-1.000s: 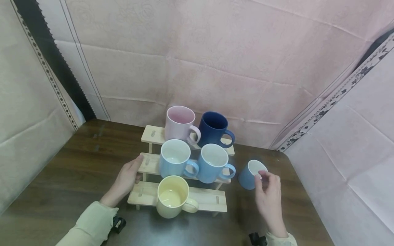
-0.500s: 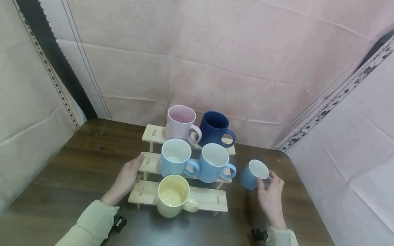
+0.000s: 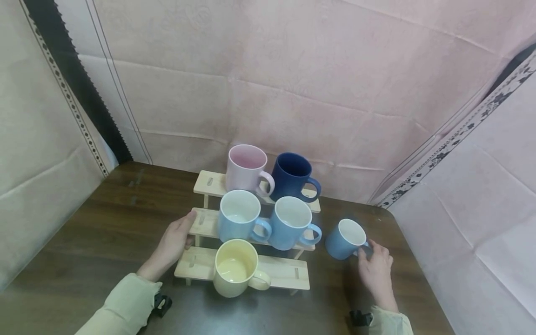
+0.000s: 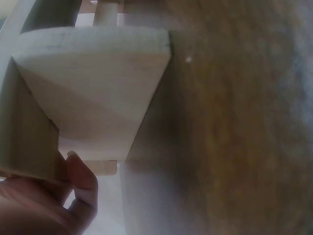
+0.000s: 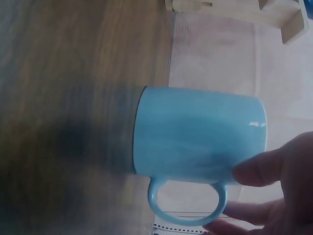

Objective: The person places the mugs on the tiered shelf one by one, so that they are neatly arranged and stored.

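Note:
A three-tier wooden display rack (image 3: pixel 284 272) stands on the table, bearing several mugs. At its left end my left hand (image 3: pixel 170 242) grips the middle shelf; the left wrist view shows fingers (image 4: pixel 83 183) bent around that shelf board (image 4: pixel 29 132). Right of the rack, a light blue mug (image 3: pixel 341 244) stands upright on the table, its handle towards the right. My right hand (image 3: pixel 377 267) is at this handle (image 5: pixel 215 215). In the right wrist view, the thumb (image 5: pixel 261 169) lies near the mug's wall and the fingers reach by the handle, spread apart rather than closed on it.
On the top shelf are a pink mug (image 3: pixel 243 174) and a navy mug (image 3: pixel 289 179). Two light blue mugs, a left one (image 3: pixel 234 223) and a right one (image 3: pixel 284 228), share the middle shelf. A yellow mug (image 3: pixel 232 279) sits below. Fabric curtains (image 3: pixel 268 93) enclose the table.
My right hand has moved from above the mug's rim rightward and down to its handle, which has come into sight. The left hand keeps its grip on the rack.

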`<act>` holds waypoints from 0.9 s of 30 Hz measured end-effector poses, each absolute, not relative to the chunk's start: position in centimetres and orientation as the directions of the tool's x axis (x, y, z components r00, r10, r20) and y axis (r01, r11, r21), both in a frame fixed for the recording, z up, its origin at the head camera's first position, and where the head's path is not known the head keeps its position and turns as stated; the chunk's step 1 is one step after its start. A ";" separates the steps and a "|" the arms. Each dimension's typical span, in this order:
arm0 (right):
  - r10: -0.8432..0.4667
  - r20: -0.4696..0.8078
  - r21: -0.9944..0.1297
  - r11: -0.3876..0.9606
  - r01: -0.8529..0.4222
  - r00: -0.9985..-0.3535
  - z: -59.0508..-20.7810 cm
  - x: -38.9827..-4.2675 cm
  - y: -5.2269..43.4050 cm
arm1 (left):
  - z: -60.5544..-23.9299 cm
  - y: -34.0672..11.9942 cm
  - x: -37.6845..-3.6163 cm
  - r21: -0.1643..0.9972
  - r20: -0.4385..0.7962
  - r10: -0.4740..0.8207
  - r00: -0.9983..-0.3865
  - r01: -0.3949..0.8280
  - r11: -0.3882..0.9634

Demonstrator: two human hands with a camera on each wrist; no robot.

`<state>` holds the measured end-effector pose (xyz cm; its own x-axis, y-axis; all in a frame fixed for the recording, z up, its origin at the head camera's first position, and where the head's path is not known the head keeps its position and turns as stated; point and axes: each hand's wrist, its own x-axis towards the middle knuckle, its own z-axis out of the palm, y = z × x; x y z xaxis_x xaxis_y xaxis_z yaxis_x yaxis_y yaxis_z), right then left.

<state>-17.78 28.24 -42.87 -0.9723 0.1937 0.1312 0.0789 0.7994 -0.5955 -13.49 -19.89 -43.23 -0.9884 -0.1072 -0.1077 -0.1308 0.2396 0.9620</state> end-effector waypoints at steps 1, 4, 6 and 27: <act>0.183 0.126 -0.592 0.803 0.074 -0.975 -42.9 -17.7 28.4 | -43.2 -19.9 -13.5 0.963 -0.105 -0.109 -0.988 -0.128 0.236; 0.167 0.120 -0.595 0.801 0.064 -0.978 -43.0 -17.6 28.6 | -43.1 -19.9 -13.4 0.965 -0.098 -0.112 -0.989 -0.122 0.233; 0.171 0.119 -0.600 0.797 0.066 -0.978 -43.1 -17.5 28.7 | -43.0 -19.8 -13.4 0.965 -0.097 -0.113 -0.989 -0.121 0.234; 0.072 0.096 -0.452 0.892 0.021 -0.993 -43.5 -16.1 30.1 | -43.4 -19.8 -13.5 0.964 -0.092 -0.125 -0.988 -0.120 0.239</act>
